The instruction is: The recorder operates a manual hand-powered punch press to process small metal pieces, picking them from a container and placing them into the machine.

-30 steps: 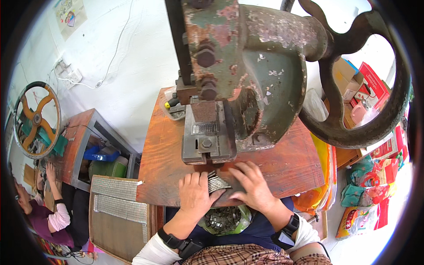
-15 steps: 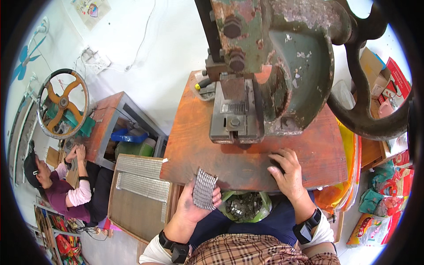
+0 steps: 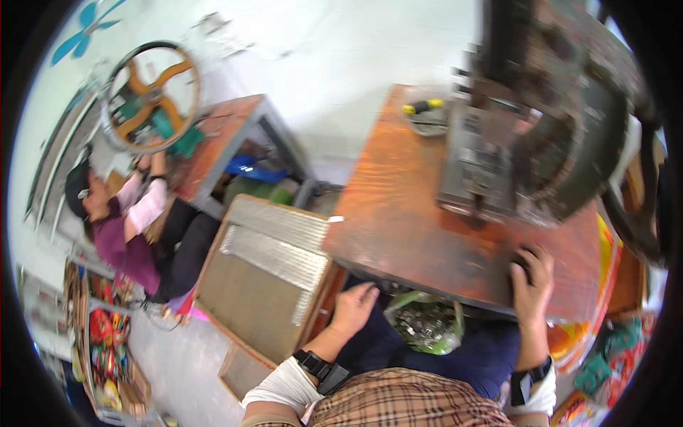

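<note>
My left hand [image 3: 353, 312] is low beside the table's near edge, above my lap. It is smeared by motion and its fingers are partly hidden; no metal strips show in it. My right hand [image 3: 533, 283] rests at the table's front edge, fingers bent but apart, holding nothing. Between my hands, below the table edge, a green plastic bag [image 3: 457, 324] holds many small shiny metal pieces [image 3: 420, 320]. The worn green hand press [image 3: 597, 149] stands on the reddish wooden table [image 3: 398, 220], with a steel die block [image 3: 473, 167] under its ram.
Left of the table lies a shallow wooden tray [image 3: 249, 292] with rows of silvery metal strips [image 3: 274, 256]. A yellow-and-black handled tool [image 3: 423, 107] sits in a small dish at the back. Another person [image 3: 131, 235] works at a second press with a large handwheel [image 3: 153, 96].
My view has swung left, so the press and table now lie further right. The bundle of metal strips that was in my left hand no longer shows. That hand has dropped beside the table edge.
</note>
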